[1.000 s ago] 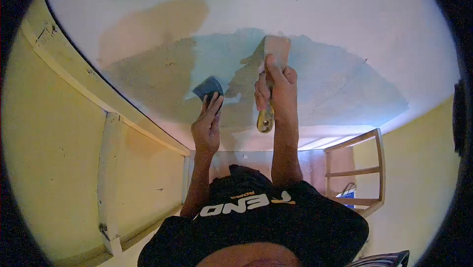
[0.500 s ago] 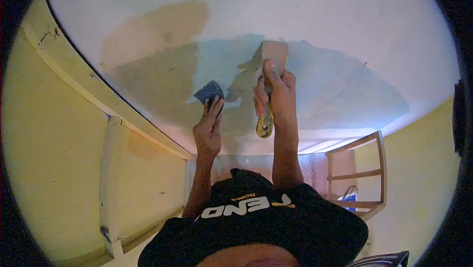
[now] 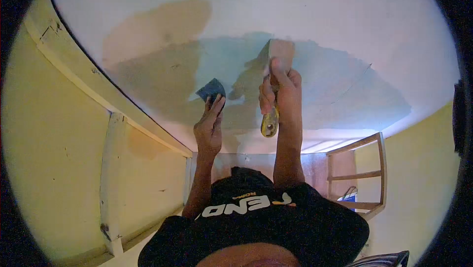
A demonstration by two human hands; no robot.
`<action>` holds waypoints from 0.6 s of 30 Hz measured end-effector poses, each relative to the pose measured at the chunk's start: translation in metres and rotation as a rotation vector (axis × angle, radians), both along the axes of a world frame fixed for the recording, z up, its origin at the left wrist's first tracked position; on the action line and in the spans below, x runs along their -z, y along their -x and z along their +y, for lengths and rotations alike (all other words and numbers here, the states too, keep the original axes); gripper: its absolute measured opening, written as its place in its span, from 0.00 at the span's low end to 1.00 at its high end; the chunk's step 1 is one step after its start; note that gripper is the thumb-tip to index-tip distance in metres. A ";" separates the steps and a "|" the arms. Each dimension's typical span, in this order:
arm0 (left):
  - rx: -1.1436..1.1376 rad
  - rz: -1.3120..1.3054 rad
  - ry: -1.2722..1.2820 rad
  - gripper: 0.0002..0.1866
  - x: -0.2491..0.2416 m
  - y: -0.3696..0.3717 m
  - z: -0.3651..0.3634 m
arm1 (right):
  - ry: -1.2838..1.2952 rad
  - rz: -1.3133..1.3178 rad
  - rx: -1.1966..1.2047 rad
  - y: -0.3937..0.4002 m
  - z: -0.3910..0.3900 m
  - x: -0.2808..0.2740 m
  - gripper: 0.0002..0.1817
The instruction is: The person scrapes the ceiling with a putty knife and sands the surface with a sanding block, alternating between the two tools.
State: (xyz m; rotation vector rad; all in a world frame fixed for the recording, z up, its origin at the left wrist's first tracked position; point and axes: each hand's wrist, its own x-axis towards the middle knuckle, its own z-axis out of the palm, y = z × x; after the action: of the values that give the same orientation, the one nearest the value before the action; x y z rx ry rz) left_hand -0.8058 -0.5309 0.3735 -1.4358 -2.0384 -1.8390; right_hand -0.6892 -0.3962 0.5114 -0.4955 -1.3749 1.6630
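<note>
My right hand [image 3: 288, 92] is closed round a scraper with a worn yellow handle [image 3: 269, 123]; its wide beige blade [image 3: 283, 51] lies against a pale surface [image 3: 335, 10], over the edge of a grey-green patch [image 3: 354, 84]. The thumb presses on the lower part of the blade. To the left, my left hand [image 3: 209, 128] pinches a small dark flat piece [image 3: 212, 90] between thumb and fingers. It is beside a lighter blue area of the patch. Both arms are stretched out, and the hands are apart.
A yellow wall with pale wooden battens [image 3: 112, 168] runs along the left. An open wooden frame [image 3: 382, 168] stands at the lower right, with a blue object [image 3: 349, 199] behind it. Above the left hand is a tan stain [image 3: 162, 25] on the pale surface.
My right hand and the scraper have shifted slightly to the right across the patch. My left hand, still pinching the dark piece, has barely moved.
</note>
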 end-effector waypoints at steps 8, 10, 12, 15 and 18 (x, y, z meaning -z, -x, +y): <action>0.028 -0.014 -0.058 0.21 0.008 0.009 0.007 | 0.039 0.026 -0.027 -0.003 -0.003 0.000 0.21; 0.009 -0.017 -0.031 0.21 0.002 0.007 0.005 | 0.042 0.034 -0.024 -0.001 -0.003 0.000 0.21; 0.008 -0.001 -0.043 0.21 0.000 0.010 0.007 | 0.072 0.040 -0.037 -0.003 -0.005 -0.001 0.21; 0.038 0.016 -0.048 0.21 0.006 0.008 0.006 | 0.089 0.054 -0.060 -0.001 -0.007 -0.008 0.21; 0.035 -0.003 -0.026 0.21 0.006 0.005 0.009 | 0.104 0.030 -0.042 -0.007 -0.008 -0.002 0.21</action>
State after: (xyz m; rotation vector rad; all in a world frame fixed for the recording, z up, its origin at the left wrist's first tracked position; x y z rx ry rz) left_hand -0.8108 -0.5223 0.3676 -1.4721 -1.9953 -1.8754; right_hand -0.6825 -0.4047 0.5137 -0.5026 -1.2897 1.7757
